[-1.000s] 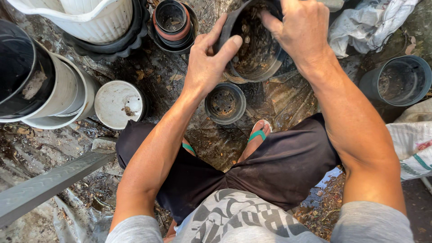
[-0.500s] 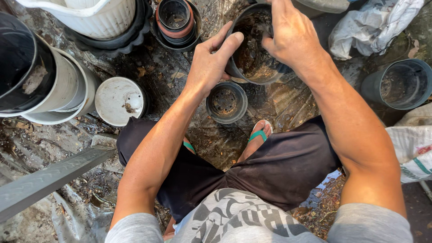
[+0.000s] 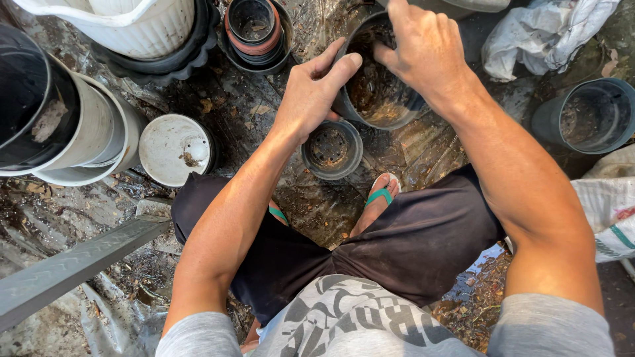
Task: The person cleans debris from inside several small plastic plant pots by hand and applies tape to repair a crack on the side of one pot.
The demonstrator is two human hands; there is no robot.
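Top centre of frame: left hand point(image 3: 311, 99) grips the pot point(image 3: 374, 99) rim, thumb pressed over the edge. Right hand point(image 3: 426, 49) curls its fingers loosely inside. Best to steady the rim; 1 small pot point(image 3: 332, 149) sits just below.

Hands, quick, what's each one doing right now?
Left hand: closed on the rim of the dark pot, thumb over the edge.
Right hand: fingers inside the same pot; whether they grip anything cannot be told.
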